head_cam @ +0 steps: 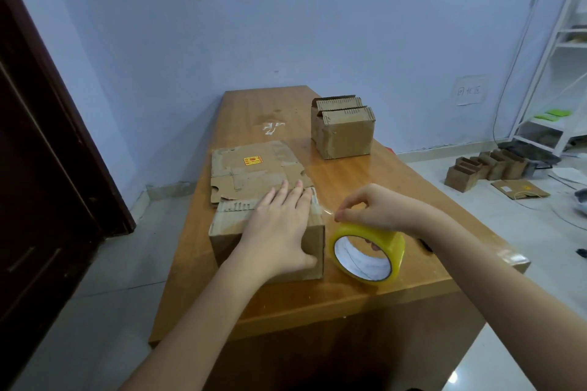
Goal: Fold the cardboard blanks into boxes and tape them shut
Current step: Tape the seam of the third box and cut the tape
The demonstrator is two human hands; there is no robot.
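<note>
Now tape roll (367, 252) upright, hole twd camera.

Even soft daylight, tabletop (355, 174) glare, wide-angle edge bending.

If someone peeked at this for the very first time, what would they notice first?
Probably the bright yellow roll of clear tape near the front of the wooden table, held by the right hand. Just left of it, the left hand lies flat on a brown cardboard box, with a flat cardboard blank behind it. A second folded cardboard box sits farther back on the right.
</note>
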